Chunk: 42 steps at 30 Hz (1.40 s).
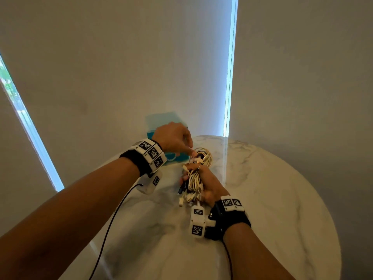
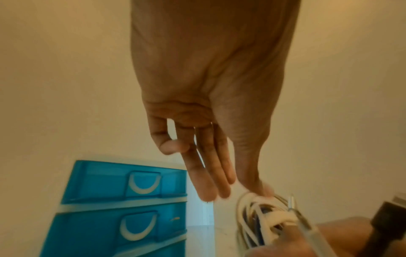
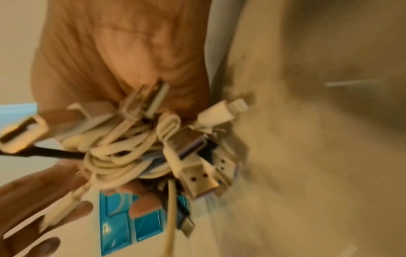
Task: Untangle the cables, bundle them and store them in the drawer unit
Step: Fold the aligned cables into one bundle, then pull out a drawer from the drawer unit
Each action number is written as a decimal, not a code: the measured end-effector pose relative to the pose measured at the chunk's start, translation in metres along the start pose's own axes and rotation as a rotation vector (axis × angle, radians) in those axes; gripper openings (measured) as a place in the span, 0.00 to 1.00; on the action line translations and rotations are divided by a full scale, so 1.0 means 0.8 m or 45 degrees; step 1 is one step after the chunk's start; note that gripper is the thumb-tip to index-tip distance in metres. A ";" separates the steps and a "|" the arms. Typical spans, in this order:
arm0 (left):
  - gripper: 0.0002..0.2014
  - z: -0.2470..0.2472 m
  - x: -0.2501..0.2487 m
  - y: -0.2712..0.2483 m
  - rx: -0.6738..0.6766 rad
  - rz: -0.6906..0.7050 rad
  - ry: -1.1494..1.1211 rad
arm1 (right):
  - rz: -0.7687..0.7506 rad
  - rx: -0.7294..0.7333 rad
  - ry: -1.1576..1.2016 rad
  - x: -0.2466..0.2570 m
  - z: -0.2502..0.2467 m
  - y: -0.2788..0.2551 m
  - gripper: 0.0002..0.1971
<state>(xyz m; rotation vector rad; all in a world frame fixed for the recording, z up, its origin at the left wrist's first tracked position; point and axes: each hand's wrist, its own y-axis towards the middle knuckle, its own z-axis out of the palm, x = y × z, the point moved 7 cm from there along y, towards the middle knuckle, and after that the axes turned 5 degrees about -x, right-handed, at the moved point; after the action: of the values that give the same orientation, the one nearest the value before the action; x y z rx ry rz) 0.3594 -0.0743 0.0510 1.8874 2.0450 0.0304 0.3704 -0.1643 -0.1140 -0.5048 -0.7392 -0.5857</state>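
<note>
Right hand [image 1: 209, 184] is clenching round the cable bundle [image 1: 194, 178], holding it just above a round white marble table [image 1: 282, 199]. Left hand [image 1: 173, 138], fingers straight and relaxed, is touching the bundle's far loops w/ thumb tip. Blue drawer unit [image 2: 114, 208] is standing behind on the table, drawers closed, against pale blinds [image 1: 121, 57] w/ bright window strips [image 1: 230, 77].

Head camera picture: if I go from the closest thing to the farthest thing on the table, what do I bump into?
Right hand gripping the cable bundle → left hand touching the bundle's far end → blue drawer unit at the far edge of the marble table.
</note>
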 end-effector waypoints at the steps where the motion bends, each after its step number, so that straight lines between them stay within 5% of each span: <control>1: 0.19 -0.015 0.008 -0.002 -0.174 -0.016 0.035 | -0.006 -0.020 0.007 0.000 0.002 0.004 0.10; 3: 0.17 -0.037 0.024 -0.009 -0.431 -0.030 0.156 | -0.050 -0.062 0.068 0.004 0.003 0.016 0.12; 5: 0.14 -0.040 0.041 -0.016 -0.488 -0.049 0.351 | -0.116 -0.156 0.092 0.008 0.001 0.033 0.12; 10: 0.34 0.012 0.099 -0.039 -0.124 -0.176 0.618 | -0.186 -0.232 0.178 0.016 0.006 0.068 0.03; 14: 0.42 0.033 0.117 -0.048 -0.187 -0.169 0.621 | -0.110 -0.100 0.132 0.018 0.008 0.081 0.10; 17: 0.40 0.035 0.109 -0.040 -0.280 -0.198 0.610 | -0.080 -0.062 0.115 0.022 0.004 0.085 0.21; 23: 0.30 0.040 0.101 -0.034 -0.348 -0.292 0.610 | -0.049 -0.042 0.097 0.022 -0.001 0.093 0.23; 28: 0.37 0.042 0.101 -0.029 -0.299 -0.337 0.624 | -0.046 -0.040 0.060 0.021 -0.004 0.100 0.26; 32: 0.30 0.037 0.095 -0.028 -0.353 -0.374 0.577 | -0.026 -0.036 0.083 0.022 -0.005 0.097 0.22; 35: 0.16 0.018 0.070 -0.044 -0.540 -0.321 0.474 | -0.016 -0.035 0.110 0.022 -0.006 0.096 0.22; 40: 0.17 -0.021 0.011 -0.130 -1.199 0.125 0.139 | 0.061 0.046 0.283 0.010 -0.005 0.094 0.32; 42: 0.14 -0.033 0.017 -0.145 -1.308 0.204 -0.196 | 0.079 0.103 0.262 0.008 -0.005 0.092 0.32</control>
<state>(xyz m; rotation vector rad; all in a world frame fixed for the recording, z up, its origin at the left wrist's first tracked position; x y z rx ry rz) 0.2399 -0.0676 0.0430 1.3007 1.3254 0.7829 0.4238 -0.1155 -0.1278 -0.3850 -0.5471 -0.5387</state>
